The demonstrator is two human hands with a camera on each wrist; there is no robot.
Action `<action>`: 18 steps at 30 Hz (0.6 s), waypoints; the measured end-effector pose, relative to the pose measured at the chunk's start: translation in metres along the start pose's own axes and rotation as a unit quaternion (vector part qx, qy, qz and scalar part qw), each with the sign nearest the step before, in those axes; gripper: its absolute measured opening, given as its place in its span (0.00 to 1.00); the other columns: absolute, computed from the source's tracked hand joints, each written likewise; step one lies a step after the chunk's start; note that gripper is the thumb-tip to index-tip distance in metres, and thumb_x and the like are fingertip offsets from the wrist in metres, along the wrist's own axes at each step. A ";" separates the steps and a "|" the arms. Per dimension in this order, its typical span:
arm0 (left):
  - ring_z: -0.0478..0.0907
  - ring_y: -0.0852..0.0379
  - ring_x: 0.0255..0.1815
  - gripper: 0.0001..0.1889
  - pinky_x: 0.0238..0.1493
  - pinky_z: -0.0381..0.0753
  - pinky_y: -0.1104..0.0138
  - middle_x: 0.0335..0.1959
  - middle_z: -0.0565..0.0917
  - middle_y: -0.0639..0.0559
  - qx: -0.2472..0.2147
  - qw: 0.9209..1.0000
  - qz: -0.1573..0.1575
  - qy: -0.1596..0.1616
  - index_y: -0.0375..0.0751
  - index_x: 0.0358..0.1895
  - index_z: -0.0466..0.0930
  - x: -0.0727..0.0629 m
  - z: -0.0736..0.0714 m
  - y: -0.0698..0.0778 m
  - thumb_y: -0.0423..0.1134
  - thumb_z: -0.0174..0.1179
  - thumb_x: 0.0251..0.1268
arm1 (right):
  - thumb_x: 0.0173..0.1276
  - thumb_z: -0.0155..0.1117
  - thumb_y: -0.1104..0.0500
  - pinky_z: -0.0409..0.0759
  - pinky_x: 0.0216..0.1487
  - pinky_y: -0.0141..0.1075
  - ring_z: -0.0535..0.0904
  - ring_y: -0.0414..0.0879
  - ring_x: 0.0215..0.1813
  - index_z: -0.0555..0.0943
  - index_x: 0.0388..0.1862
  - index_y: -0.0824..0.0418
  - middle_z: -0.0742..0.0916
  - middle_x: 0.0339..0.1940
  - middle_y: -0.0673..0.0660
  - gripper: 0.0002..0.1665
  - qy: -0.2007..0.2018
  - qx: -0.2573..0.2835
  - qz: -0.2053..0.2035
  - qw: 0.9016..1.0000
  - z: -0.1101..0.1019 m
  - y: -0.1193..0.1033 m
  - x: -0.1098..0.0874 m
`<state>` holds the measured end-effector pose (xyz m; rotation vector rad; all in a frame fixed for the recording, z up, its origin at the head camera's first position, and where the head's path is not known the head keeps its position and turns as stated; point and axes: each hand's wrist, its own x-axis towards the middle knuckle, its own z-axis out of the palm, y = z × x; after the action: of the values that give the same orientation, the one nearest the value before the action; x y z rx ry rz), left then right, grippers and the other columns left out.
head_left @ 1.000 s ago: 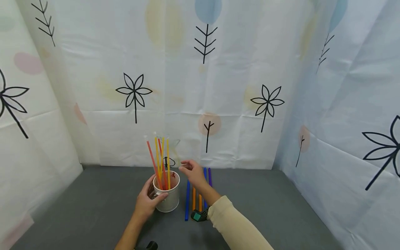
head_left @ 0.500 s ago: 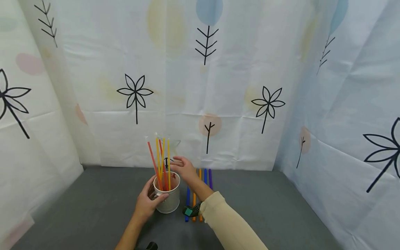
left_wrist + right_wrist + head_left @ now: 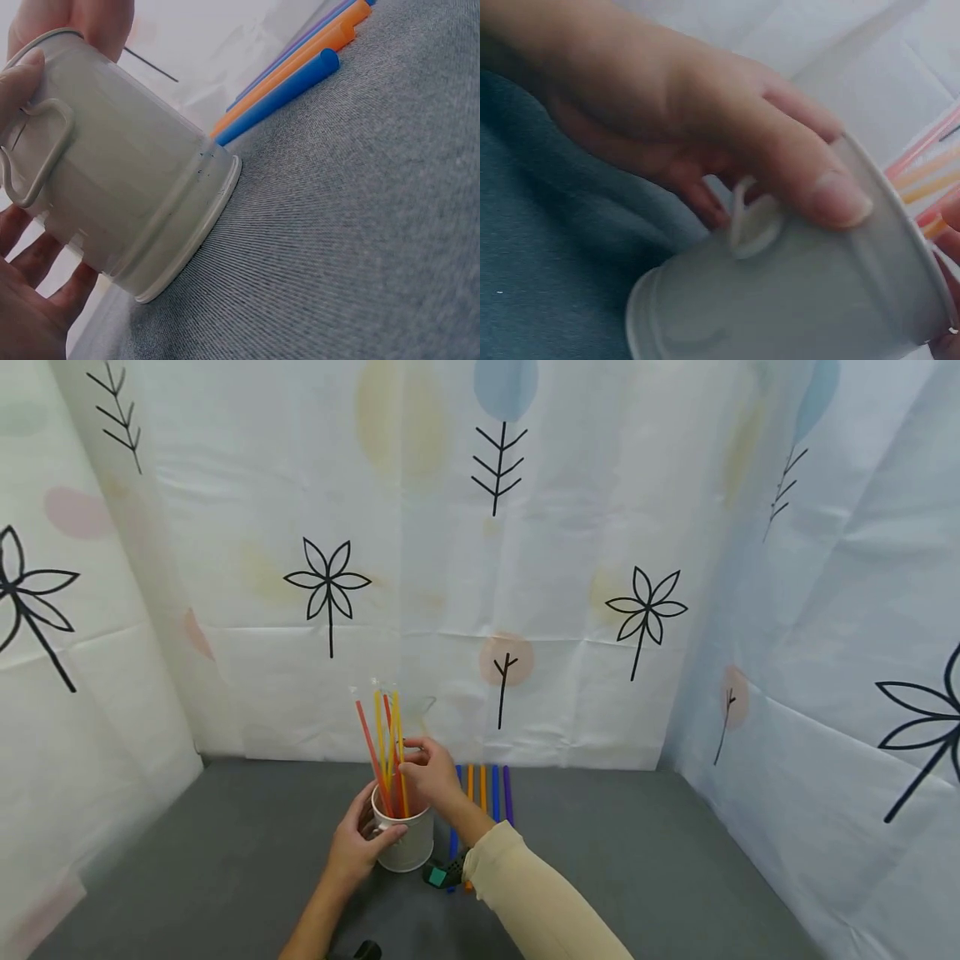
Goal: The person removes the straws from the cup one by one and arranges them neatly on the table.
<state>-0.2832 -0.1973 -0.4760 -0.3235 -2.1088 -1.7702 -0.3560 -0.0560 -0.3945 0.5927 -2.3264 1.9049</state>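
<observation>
A white mug (image 3: 405, 852) with a side handle stands on the dark table, holding several red and yellow straws in clear wrappers. My left hand (image 3: 354, 843) grips it from the left, thumb on the near wall and fingers around the far side, as the left wrist view also shows. Over the mug's right rim, my right hand (image 3: 433, 781) pinches the rightmost yellow straw (image 3: 400, 718) between thumb and fingers. A red straw (image 3: 367, 735) leans left in the mug. The lower ends of the straws are partly hidden by the mug wall.
Right of the mug lie blue (image 3: 453, 839), orange (image 3: 471, 783) and purple (image 3: 509, 793) straws side by side, partly under my right forearm. A black wrist device (image 3: 442, 874) hangs over their near ends. Printed white curtains (image 3: 555, 693) enclose the back and sides.
My right hand has moved left from over the loose straws to the mug and taken hold of a yellow straw, whose top now tilts left. My left hand keeps its grip.
</observation>
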 end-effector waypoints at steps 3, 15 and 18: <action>0.69 0.38 0.65 0.44 0.61 0.68 0.47 0.68 0.67 0.34 -0.001 1.000 -0.002 0.005 0.38 0.75 0.55 0.000 0.001 0.000 0.32 0.70 0.57 | 0.63 0.65 0.71 0.81 0.38 0.37 0.83 0.46 0.37 0.81 0.52 0.66 0.87 0.35 0.57 0.18 0.026 0.008 -0.022 0.999 0.000 0.004 -0.002; 0.70 0.32 0.62 0.41 0.58 0.70 0.45 0.65 0.69 0.29 0.013 1.000 0.016 0.006 0.31 0.73 0.57 -0.005 0.003 0.029 0.30 0.69 0.57 | 0.61 0.63 0.74 0.82 0.37 0.38 0.83 0.55 0.37 0.79 0.49 0.72 0.86 0.36 0.68 0.16 0.076 0.059 -0.070 0.993 -0.019 -0.007 -0.015; 0.70 0.36 0.63 0.42 0.59 0.72 0.52 0.66 0.69 0.32 0.012 1.000 0.009 0.009 0.34 0.74 0.57 -0.002 0.004 0.014 0.31 0.70 0.57 | 0.61 0.61 0.76 0.83 0.35 0.41 0.83 0.64 0.38 0.78 0.49 0.74 0.85 0.36 0.71 0.15 0.079 0.070 -0.086 0.991 -0.026 -0.024 -0.023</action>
<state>-0.2761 -0.1911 -0.4645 -0.3167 -2.1064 -1.7307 -0.3311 -0.0294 -0.3738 0.6092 -1.9915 1.9679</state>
